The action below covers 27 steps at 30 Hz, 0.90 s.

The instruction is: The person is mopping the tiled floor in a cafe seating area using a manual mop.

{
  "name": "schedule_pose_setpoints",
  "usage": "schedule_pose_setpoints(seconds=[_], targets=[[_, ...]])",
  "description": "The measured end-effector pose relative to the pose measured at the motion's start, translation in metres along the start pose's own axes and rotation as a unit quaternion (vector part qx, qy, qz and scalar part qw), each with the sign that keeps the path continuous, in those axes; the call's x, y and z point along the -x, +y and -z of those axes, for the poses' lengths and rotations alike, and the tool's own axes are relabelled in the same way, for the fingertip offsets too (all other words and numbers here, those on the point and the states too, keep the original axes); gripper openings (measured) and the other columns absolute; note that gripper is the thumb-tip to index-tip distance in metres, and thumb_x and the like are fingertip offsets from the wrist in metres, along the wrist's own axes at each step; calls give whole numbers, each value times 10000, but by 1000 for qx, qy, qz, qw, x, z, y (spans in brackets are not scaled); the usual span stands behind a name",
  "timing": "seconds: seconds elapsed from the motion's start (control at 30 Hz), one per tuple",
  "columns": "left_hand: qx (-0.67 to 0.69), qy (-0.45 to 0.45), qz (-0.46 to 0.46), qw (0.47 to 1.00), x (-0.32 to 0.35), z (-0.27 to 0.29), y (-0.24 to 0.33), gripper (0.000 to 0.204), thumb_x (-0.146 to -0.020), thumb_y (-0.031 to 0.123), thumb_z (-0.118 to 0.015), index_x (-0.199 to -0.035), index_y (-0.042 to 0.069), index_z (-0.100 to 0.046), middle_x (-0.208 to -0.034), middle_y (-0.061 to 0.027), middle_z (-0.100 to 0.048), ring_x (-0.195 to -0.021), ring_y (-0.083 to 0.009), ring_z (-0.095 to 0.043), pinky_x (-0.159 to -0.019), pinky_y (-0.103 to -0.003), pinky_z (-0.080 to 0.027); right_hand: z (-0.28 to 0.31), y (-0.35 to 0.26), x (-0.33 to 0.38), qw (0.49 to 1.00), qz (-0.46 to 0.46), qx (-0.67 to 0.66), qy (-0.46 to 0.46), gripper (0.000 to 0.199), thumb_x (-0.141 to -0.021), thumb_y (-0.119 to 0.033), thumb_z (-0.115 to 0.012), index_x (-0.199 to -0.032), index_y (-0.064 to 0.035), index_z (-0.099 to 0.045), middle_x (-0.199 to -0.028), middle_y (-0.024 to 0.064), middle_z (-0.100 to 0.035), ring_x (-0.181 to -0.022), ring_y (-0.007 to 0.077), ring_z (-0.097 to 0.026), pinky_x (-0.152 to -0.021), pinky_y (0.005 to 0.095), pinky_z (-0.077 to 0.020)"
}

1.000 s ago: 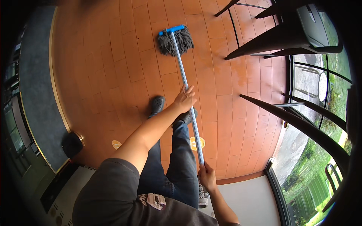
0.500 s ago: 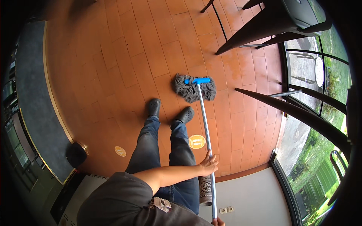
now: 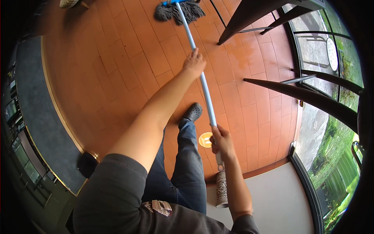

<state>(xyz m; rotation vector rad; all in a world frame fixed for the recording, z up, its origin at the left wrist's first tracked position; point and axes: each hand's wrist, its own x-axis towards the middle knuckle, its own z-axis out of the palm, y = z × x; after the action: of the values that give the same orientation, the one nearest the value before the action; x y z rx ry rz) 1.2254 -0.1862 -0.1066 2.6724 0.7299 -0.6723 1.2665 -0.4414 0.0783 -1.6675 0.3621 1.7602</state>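
A mop with a pale blue-grey pole point(image 3: 206, 95) stretches away from me over the floor. At the far end its grey string head point(image 3: 183, 12), fixed to a blue holder, lies spread on the tiles. My left hand point(image 3: 194, 62) is closed round the pole partway up, with that arm reaching far forward. Nearer to me, my right hand point(image 3: 223, 142) grips the pole close to its lower end, where a hanging loop point(image 3: 221, 167) shows below the fist. One grey clog point(image 3: 193, 112) is visible on my foot; the other is hidden behind my left arm.
Orange-brown tiles point(image 3: 117, 58) cover the floor. Dark tapered furniture legs point(image 3: 296, 93) stand at the right before a glass door point(image 3: 323, 50). A dark grey counter point(image 3: 37, 101) runs along the left. A patterned cylinder point(image 3: 221, 189) stands by the white wall point(image 3: 269, 199).
The mop head has slid forward, away from my feet. Both hands moved forward with the pole, and my right hand has come fully into view.
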Motion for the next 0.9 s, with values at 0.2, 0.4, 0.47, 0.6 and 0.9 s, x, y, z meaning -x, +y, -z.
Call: schedule_pose_setpoints(seconds=[0.2, 0.4, 0.47, 0.6, 0.9], targets=[[-37, -20, -112, 993, 58, -34, 56, 194, -797, 172, -595, -884, 75, -740, -1202, -216, -564, -1344, -489, -295, -1074, -680, -212, 25, 92, 51, 994, 38, 87, 63, 256, -993, -249, -498, -883, -31, -576, -550, -36, -424, -460, 46, -402, -398, 241, -309], [115, -142, -266, 947, 209, -56, 210, 171, -803, 157, -577, -870, 79, -714, -1162, -185, -560, -1321, -501, -311, -968, -834, -140, 80, 216, 227, 991, -83, 43, 95, 244, -984, -319, -528, -900, -92, -554, -543, -47, -451, -409, 41, -395, -357, 214, -301], [168, -185, -327, 911, 251, -66, 256, 159, -820, 179, -559, -875, 95, -682, -1084, -166, -557, -1335, -489, -295, -947, -862, -107, 73, 255, 288, 977, -139, -45, 155, 263, -970, -308, -558, -1024, -54, -602, -542, -19, -474, -406, 58, -403, -353, 225, -301], [223, -198, -379, 876, 265, -66, 266, 135, -812, 152, -569, -903, 118, -663, -1087, -145, -549, -1337, -467, -308, -965, -857, -48, 46, 287, 306, 972, -97, -109, 182, 268, -967, -298, -563, -1037, -42, -596, -533, -8, -468, -397, 68, -405, -348, 230, -296], [122, -144, -412, 892, 187, -85, 238, 157, -810, 128, -589, -928, 123, -693, -1181, -154, -542, -1362, -452, -289, -996, -822, -87, 24, 275, 220, 954, -114, -232, 149, 258, -987, -273, -525, -1113, -54, -573, -554, -6, -438, -395, 65, -352, -349, 212, -275]])
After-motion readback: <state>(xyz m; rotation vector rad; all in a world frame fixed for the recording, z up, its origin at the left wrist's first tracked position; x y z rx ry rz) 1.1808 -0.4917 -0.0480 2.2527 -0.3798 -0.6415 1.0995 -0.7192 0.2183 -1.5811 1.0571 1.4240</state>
